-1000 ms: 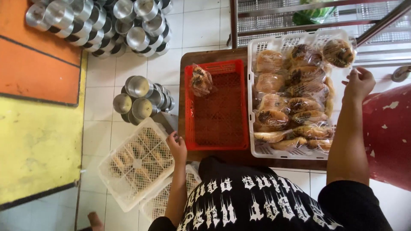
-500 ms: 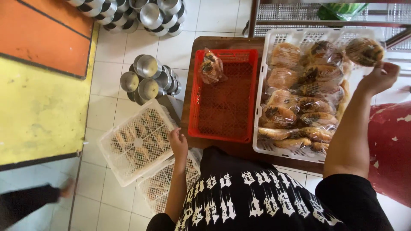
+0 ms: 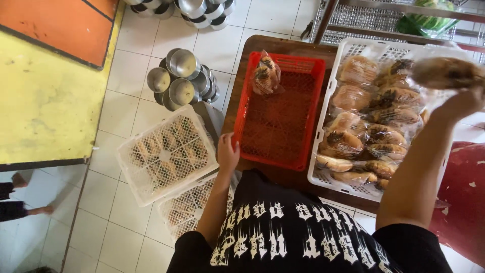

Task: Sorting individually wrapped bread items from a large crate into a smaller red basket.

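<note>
My right hand (image 3: 462,103) is closed around a wrapped bun (image 3: 444,72), lifted above the white crate (image 3: 337,71) of wrapped buns so it clears the pile. My left hand (image 3: 227,154) rests open against the near edge of the red crate (image 3: 308,116), steadying it on the bench (image 3: 262,43). One wrapped bun lies in that crate's far corner (image 3: 265,73). Beside the bench, on the floor, stand stacked metal bowls (image 3: 182,78).

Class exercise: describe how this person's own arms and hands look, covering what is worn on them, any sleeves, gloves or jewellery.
Both arms are bare from the short sleeves of a black T-shirt printed with white lettering. The left hand and right hand wear no gloves. No watch, ring or bracelet can be made out, though the right hand is blurred.
</note>
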